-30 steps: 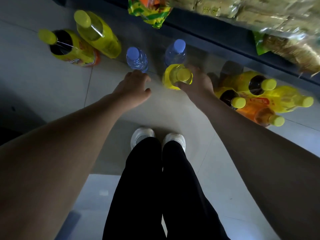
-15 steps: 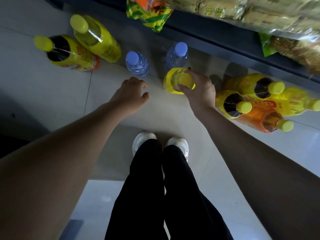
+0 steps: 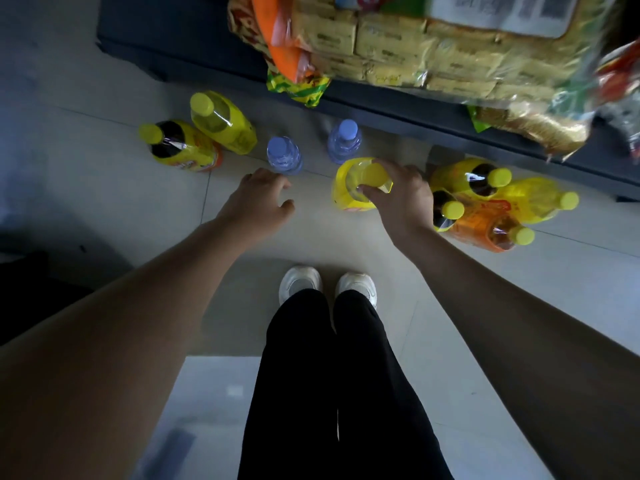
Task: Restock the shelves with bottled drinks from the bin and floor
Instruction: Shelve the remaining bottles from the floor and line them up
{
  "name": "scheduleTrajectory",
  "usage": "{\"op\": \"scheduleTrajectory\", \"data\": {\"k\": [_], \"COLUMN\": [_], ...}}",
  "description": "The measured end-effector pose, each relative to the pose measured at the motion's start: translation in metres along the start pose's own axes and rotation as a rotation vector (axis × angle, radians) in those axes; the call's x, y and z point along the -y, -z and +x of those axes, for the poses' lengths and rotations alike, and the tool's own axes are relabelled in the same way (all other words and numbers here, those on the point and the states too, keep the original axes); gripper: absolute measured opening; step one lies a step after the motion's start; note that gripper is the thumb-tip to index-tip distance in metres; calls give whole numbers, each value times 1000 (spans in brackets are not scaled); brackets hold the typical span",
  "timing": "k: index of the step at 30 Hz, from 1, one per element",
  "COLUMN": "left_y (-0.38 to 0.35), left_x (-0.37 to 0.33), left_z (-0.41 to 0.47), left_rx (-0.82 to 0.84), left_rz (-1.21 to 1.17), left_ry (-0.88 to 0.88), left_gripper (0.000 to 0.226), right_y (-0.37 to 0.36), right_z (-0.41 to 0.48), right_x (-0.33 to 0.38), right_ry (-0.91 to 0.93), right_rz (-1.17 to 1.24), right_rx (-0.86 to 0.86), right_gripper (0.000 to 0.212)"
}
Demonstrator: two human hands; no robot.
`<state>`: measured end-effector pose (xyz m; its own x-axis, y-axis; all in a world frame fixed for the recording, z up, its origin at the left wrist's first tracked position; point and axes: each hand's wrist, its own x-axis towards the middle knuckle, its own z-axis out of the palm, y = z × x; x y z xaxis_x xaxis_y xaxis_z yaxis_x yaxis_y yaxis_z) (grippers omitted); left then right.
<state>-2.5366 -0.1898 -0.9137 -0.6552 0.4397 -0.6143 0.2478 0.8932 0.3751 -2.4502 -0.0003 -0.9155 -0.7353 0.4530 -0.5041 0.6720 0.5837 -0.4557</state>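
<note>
The right hand (image 3: 401, 199) is gripping the yellow bottle (image 3: 348, 197) by its top, thumb and fingers curling round the cap, while the bottle is standing on the floor (image 3: 156, 209). The left hand (image 3: 256, 199) is hanging to the left of that grip with fingers loosely curled and holding nothing, its fingertips close to a water bottle (image 3: 284, 157); contact cannot be made out. A second water bottle (image 3: 344, 140) is standing just beyond the gripped one. Right of the grip, a cluster (image 3: 485, 199) of four yellow-capped bottles is crowding in close to the wrist. Farther left, a pair (image 3: 201, 140) of similar bottles is standing well apart, leaving bare tile between. The dark shelf (image 3: 381, 109) edge is running across beyond the grip, with crinkled clear packs (image 3: 398, 46) of pale blocks overhanging it. Nearer than the grip, open floor is reaching back to white shoes (image 3: 301, 282). The bottles are smooth clear plastic, round, with yellow and orange wraps; the water bottles are showing pale blue caps. Print on the wraps is blurring beyond reading.
</note>
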Motion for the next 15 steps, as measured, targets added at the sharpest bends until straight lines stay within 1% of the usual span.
{"op": "scheduleTrajectory", "data": {"k": [7,12,15], "left_y": [80,161,215], "left_x": [-37,-76,-107], "left_z": [-84,-153,-192], "left_rx": [72,69,67], "left_rz": [57,67,99], "left_ry": [-13,-65,-97], "left_gripper": [42,41,40], "right_y": [90,174,226], "right_z": [-75,-138,-174], "right_x": [59,113,149], "right_ry": [-20,3,44], "right_rz": [32,52,67], "right_rx": [-43,-66,-117], "right_gripper": [51,52,50]}}
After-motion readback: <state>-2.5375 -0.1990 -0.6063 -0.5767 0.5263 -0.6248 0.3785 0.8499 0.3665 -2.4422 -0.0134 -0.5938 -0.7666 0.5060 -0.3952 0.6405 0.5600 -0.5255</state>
